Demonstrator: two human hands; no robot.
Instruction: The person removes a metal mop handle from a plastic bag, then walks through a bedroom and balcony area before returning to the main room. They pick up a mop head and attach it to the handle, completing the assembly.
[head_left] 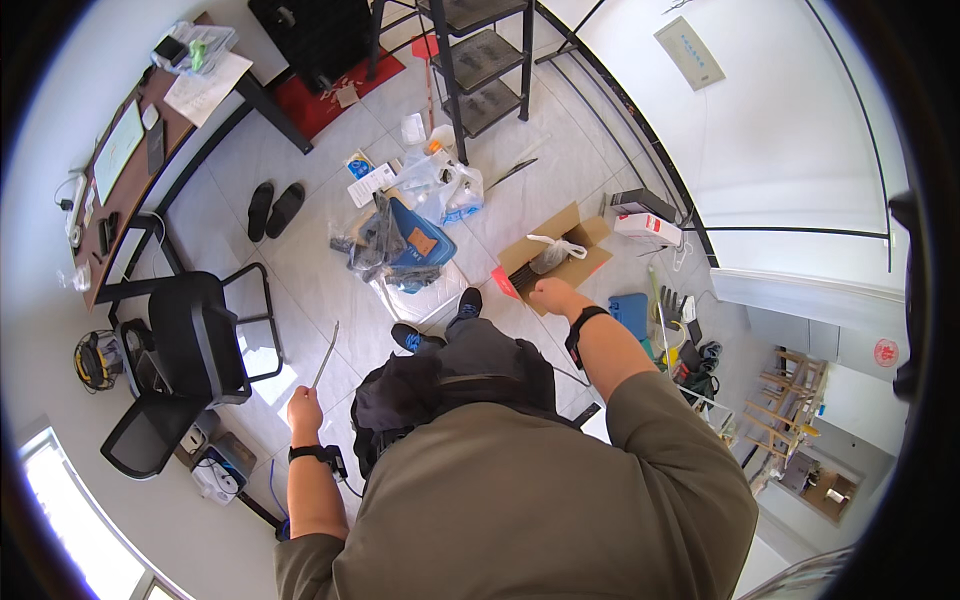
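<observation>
My left hand (303,409) is closed around the lower end of a thin grey metal strip (326,354) that points up and away over the tiled floor. My right hand (551,295) reaches forward to the near edge of an open cardboard box (590,262) on the floor; a white plastic bag (556,247) and dark contents lie in the box. Whether that hand grips anything I cannot tell. Both wrists wear black bands. My feet in dark shoes (440,325) stand between the two hands.
A black office chair (185,350) stands at the left beside a brown desk (140,160). A blue bag with plastic wrap (405,245), black slippers (273,208), a black metal shelf (480,60), small boxes (645,225) and tools (680,330) lie about the floor.
</observation>
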